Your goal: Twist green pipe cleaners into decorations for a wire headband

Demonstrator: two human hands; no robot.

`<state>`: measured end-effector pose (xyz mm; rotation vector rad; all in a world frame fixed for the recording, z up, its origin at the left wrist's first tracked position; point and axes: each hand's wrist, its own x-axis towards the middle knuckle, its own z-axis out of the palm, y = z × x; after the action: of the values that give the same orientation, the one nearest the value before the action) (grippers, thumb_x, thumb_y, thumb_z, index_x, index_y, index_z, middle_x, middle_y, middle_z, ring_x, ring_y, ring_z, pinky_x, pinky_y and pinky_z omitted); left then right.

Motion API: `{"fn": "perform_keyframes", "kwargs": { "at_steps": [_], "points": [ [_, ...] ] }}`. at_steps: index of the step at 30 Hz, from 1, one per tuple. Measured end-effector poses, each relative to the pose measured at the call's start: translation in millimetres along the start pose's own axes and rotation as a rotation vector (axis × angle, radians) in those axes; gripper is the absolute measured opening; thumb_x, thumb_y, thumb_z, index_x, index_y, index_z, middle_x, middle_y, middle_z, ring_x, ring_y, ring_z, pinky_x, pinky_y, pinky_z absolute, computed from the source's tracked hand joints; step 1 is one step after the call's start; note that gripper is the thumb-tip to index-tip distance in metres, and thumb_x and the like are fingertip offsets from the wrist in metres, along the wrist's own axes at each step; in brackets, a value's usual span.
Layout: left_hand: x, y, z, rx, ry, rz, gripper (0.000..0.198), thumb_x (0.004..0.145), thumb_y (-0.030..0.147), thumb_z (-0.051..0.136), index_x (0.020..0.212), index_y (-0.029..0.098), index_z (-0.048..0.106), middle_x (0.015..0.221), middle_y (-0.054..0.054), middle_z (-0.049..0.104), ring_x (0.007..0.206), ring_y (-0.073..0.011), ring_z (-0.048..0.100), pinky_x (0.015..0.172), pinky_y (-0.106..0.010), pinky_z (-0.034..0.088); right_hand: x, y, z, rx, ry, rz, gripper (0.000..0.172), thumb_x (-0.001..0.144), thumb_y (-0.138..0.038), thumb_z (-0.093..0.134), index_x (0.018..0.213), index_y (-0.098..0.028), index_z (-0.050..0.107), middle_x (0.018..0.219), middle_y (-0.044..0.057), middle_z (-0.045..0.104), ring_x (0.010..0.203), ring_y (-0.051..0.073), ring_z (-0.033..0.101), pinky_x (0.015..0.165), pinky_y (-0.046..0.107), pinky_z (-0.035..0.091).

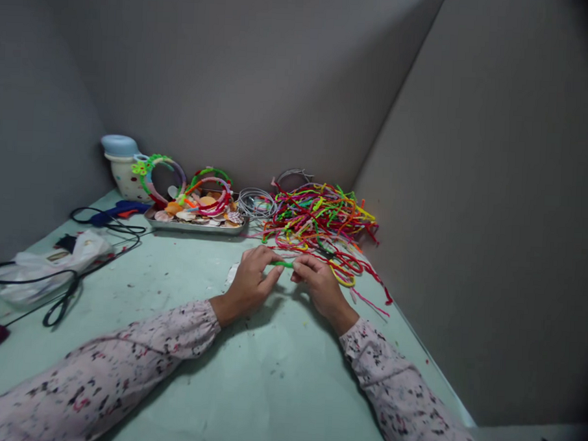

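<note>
A short length of green pipe cleaner (pixel 283 264) stretches between my two hands above the table. My left hand (pixel 253 278) pinches its left end, and my right hand (pixel 320 283) pinches the right end. The fingers cover both ends, so its full length is hidden. Just beyond my right hand lies a large tangled heap of coloured pipe cleaners (pixel 323 212), in red, green, yellow, orange and pink. A small white item (pixel 232 274) shows partly behind my left hand; I cannot tell what it is.
A metal tray (pixel 196 228) of seashells and wrapped hoops stands at the back, beside coiled grey wire (pixel 256 204). Behind it is a white container with a blue lid (pixel 119 146). To the left lie a blue tool (pixel 119 211), black cable (pixel 69 295) and a plastic bag (pixel 38 274).
</note>
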<state>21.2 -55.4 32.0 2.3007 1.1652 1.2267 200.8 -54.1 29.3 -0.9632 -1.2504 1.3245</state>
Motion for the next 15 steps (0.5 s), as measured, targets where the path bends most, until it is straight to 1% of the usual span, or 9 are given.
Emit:
{"fn": "perform_keyframes", "kwargs": {
  "at_steps": [3,9,12,15],
  "points": [
    [1,-4,-0.6,-0.034,0.049,-0.025,0.020,0.094,0.027,0.047,0.103,0.019,0.063,0.100,-0.005,0.062,0.100,-0.0203,0.054,0.092,-0.037,0.036,3,1,-5,0.099,0.039,0.027,0.019,0.073,-0.035,0.071,0.079,-0.018,0.066,0.067,-0.003,0.060,0.061,0.011,0.055,0.061,0.024,0.042],
    [2,-8,1.0,-0.133,0.116,-0.092,0.026,0.097,0.029,0.041,0.104,0.019,0.063,0.105,-0.006,0.061,0.103,-0.0202,0.054,0.092,-0.034,0.038,6,3,-10,0.279,0.080,0.040,0.016,0.071,-0.031,0.073,0.078,-0.019,0.064,0.068,-0.003,0.056,0.060,0.010,0.054,0.057,0.022,0.043],
    [2,-8,1.9,-0.201,0.118,-0.153,0.025,0.096,0.030,0.041,0.096,0.018,0.062,0.097,-0.005,0.060,0.096,-0.0193,0.054,0.086,-0.031,0.040,7,4,-11,0.314,0.127,0.031,0.019,0.069,-0.032,0.074,0.079,-0.019,0.063,0.068,-0.004,0.054,0.058,0.009,0.053,0.053,0.021,0.043],
    [2,-9,3.2,-0.321,0.125,-0.243,0.024,0.095,0.033,0.043,0.088,0.017,0.060,0.085,-0.002,0.058,0.084,-0.0170,0.053,0.077,-0.028,0.040,8,5,-12,0.262,0.197,-0.023,0.025,0.071,-0.034,0.073,0.091,-0.022,0.064,0.076,-0.005,0.057,0.058,0.008,0.054,0.055,0.020,0.045]
  ]
}}
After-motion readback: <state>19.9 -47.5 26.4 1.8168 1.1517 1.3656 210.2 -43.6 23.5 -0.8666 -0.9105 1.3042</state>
